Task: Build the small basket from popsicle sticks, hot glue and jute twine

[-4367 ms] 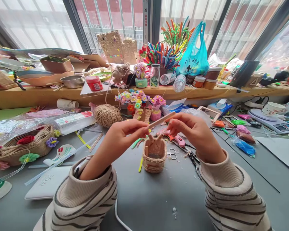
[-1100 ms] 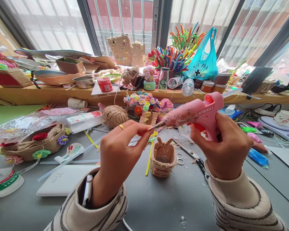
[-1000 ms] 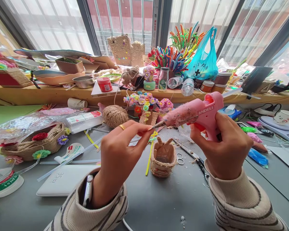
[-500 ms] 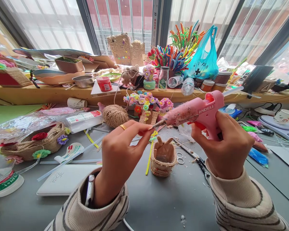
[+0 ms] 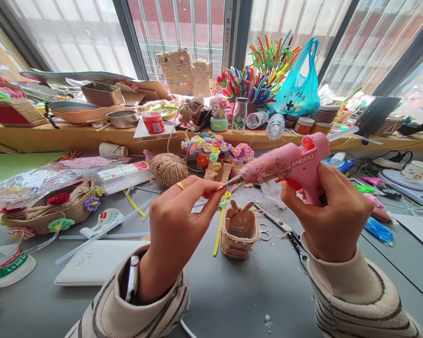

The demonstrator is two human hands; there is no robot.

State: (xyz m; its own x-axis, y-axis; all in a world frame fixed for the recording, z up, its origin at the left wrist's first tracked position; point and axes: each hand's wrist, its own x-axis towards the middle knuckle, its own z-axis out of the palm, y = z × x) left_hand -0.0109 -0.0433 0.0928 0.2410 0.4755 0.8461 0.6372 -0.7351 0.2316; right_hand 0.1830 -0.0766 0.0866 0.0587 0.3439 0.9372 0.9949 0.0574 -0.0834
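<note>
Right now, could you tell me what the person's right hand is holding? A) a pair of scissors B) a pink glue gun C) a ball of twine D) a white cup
B: the right hand grips the pink glue gun, whose nozzle points at the fingertips of the left hand, above the small woven basket.

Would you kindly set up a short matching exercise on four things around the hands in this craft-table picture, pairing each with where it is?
Things:
1. pink glue gun
2. small twine-wrapped basket
3. ball of twine
4. scissors

Places:
A. on the grey table, just right of the basket
B. gripped in the right hand, nozzle towards the left hand fingertips
C. on the table below and between the two hands
D. behind the left hand, in front of the small flower pots

Pairs: 1-B, 2-C, 3-D, 4-A
</note>
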